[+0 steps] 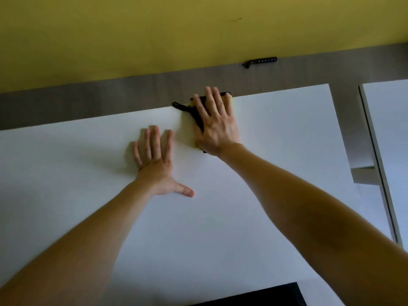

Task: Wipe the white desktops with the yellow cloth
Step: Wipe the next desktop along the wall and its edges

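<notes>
A white desktop (220, 206) fills most of the head view. At its far edge lies the yellow cloth (187, 124) with a black edging and a black loop at its left corner. My right hand (215, 122) presses flat on the cloth with straight fingers and covers most of it. My left hand (155, 157) rests flat on the bare desktop just left of the cloth, fingers spread, thumb pointing right, and holds nothing.
A second white desktop (388, 133) stands to the right across a narrow gap. Grey floor (88, 100) and a yellow wall (154, 29) lie beyond the far edge. A black strip (260, 62) lies by the wall. A black object (260, 295) sits at the near edge.
</notes>
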`<state>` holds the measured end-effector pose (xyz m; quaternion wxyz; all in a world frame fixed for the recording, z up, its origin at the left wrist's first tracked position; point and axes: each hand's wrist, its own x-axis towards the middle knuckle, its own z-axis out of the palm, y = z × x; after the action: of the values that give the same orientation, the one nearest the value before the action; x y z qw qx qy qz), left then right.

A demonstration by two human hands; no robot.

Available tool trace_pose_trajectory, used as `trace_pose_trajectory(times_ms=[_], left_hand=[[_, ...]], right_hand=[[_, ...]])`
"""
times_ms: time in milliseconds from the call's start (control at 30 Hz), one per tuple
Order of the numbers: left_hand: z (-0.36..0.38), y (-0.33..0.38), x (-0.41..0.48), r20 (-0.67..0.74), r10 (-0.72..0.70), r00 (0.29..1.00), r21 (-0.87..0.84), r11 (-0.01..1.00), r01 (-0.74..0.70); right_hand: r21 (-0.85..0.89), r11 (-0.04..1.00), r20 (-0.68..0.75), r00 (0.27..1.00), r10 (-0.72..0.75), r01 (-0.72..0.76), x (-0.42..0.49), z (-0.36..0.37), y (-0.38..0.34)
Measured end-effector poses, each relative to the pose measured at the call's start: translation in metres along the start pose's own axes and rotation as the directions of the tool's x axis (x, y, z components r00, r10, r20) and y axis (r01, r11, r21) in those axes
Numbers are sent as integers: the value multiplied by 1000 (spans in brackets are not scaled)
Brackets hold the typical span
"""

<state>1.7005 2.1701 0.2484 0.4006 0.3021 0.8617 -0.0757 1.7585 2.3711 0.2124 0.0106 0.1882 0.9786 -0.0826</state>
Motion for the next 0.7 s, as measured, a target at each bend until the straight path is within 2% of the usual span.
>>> trace_pose_trajectory(times_ms=[100,200,300,400,500,567,633,700], left_hand=[[0,2,0,-7,-24,1000,11,1000,24],[-2,3,-1,22,-60,998,40,997,59],[-6,8,1,57,-87,995,81,993,83],[-7,12,1,61,-116,991,104,989,109],[-6,19,-3,10,-133,991,131,983,131],[-7,27,-6,-18,-156,988,163,974,157],[-8,40,-9,-23,-180,983,182,966,181],[-11,55,-10,-8,-204,979,204,958,201]], right_hand=[[19,995,15,995,-98,98,11,1,-12],[39,991,6,992,-125,125,-2,0,33],[49,995,4,996,86,-86,-26,-11,122],[7,950,61,949,310,-311,-45,-30,207],[-16,898,27,897,441,-440,-44,-31,214],[37,928,0,929,371,-371,-37,-23,177],[87,981,-9,985,173,-171,-30,-13,124],[90,995,2,999,43,-43,-24,-12,81]])
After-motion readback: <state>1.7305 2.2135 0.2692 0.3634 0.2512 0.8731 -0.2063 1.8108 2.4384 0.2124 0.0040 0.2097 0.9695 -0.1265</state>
